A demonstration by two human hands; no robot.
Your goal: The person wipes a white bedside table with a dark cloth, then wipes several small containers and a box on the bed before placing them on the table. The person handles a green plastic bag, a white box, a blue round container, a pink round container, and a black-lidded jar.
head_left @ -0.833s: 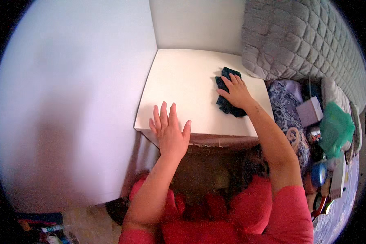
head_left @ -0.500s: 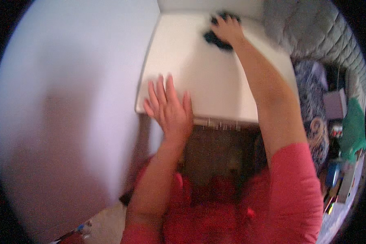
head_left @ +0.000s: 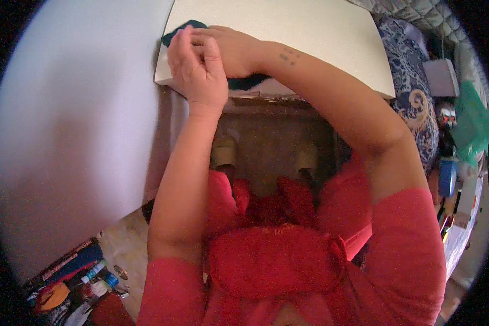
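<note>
We see the dark teal, crumpled fabric cloth (head_left: 247,82) at the near left corner of the smooth, cream-white, flat tabletop (head_left: 320,46), with one part showing beyond the fingers and another along the front edge beneath the wrist; we see the bare right hand (head_left: 233,50) laid over the cloth, its forearm reaching across the tabletop from the right; its fingertips are mostly covered, so we cannot tell whether they grip the cloth or simply lie on it; in front of it we see the bare left hand (head_left: 196,68), loosely opened, its fingers slightly bent and its thumb raised, with nothing visible in its grasp; it overlaps the right hand in our view, and we cannot tell whether the two touch.

To the left we have a smooth, pale, upright panel (head_left: 87,108); to the right, a navy-and-white paisley fabric (head_left: 405,70) lies beside the tabletop, with a small, pale lilac, square-sided box (head_left: 440,77) next to it and a crumpled, translucent green plastic bag (head_left: 471,119) just beyond.
</note>
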